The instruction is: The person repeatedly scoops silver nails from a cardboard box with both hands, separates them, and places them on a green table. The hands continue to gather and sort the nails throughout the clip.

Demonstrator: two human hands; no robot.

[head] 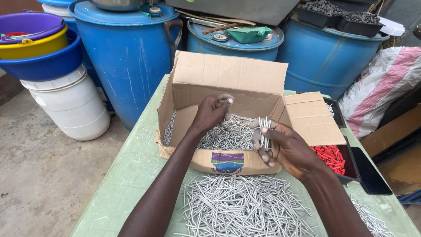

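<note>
An open cardboard box (228, 74) lies on its side on a pale green table (131, 175), with loose steel nails (232, 134) inside it. My left hand (210, 113) reaches into the box, fingers pinched on a few nails. My right hand (285, 147) hovers in front of the box's right flap, gripping a small upright bundle of nails (264, 131). A large heap of nails (245, 206) lies spread on the table in front of the box, under my forearms.
A black tray (353, 169) of red plastic plugs (331, 158) sits right of the box. Blue drums (129, 57) stand behind the table, a white bucket (72, 105) with stacked coloured bowls at left. A striped sack (381, 87) leans at right.
</note>
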